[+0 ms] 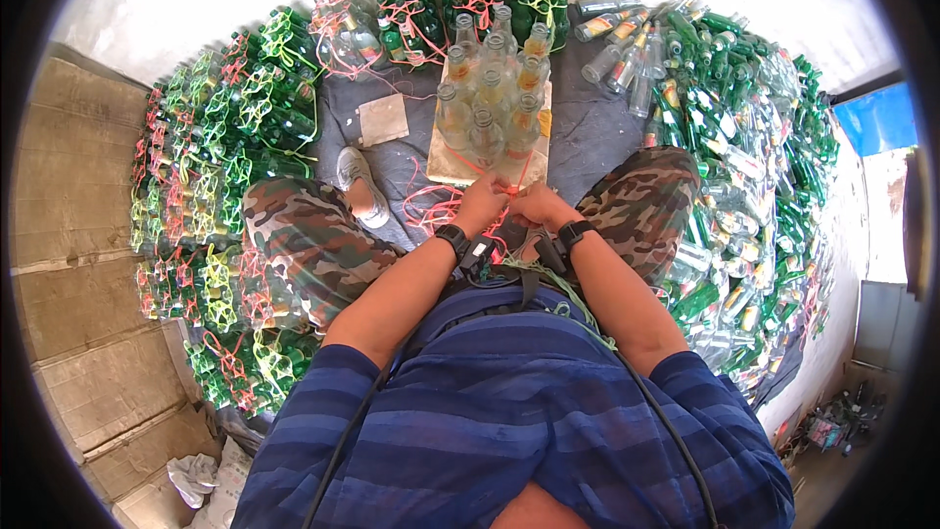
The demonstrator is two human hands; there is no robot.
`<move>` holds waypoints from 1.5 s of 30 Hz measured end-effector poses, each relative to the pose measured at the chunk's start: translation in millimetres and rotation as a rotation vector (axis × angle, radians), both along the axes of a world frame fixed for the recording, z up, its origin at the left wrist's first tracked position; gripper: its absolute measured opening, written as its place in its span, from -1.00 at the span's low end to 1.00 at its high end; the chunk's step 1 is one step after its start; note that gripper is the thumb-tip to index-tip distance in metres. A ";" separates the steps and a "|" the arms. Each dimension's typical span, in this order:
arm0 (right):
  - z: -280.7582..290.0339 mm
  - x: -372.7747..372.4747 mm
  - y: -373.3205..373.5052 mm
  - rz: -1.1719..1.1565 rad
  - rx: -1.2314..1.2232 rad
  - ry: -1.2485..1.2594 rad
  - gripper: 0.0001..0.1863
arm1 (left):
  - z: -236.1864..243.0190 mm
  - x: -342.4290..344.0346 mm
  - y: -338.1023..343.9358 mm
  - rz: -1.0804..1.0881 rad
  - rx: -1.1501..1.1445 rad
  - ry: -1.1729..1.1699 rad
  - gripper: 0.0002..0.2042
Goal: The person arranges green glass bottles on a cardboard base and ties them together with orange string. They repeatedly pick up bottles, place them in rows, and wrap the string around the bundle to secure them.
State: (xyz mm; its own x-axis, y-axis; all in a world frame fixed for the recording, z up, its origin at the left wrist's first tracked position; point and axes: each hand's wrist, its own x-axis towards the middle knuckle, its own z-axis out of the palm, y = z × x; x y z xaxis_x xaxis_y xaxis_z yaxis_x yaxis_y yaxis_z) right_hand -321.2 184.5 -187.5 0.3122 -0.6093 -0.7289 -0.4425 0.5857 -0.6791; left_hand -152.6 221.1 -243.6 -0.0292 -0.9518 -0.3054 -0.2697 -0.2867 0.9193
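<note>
place: bottle storeroom | signs: tied bottle bundles (227,118), loose bottle heap (739,137)

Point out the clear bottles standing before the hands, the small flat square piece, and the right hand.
Clear bottles (493,88): head view, body of a bottle mid-cluster.
Small flat square piece (383,120): head view, middle of its upper face.
Right hand (539,204): head view, back of the hand.
</note>
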 end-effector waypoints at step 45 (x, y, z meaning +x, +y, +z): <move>18.4 -3.0 0.9 0.007 0.143 0.046 -0.88 | 5.8 0.8 2.4 -0.044 0.015 0.048 -0.76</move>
State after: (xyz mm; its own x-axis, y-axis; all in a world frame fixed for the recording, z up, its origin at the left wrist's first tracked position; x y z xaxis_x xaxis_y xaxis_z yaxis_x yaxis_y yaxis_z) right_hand -324.3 185.4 -169.2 0.2805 -0.4961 -0.8217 -0.4757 0.6717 -0.5679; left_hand -151.8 223.5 -237.8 -0.0863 -0.9446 -0.3167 -0.2384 -0.2890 0.9272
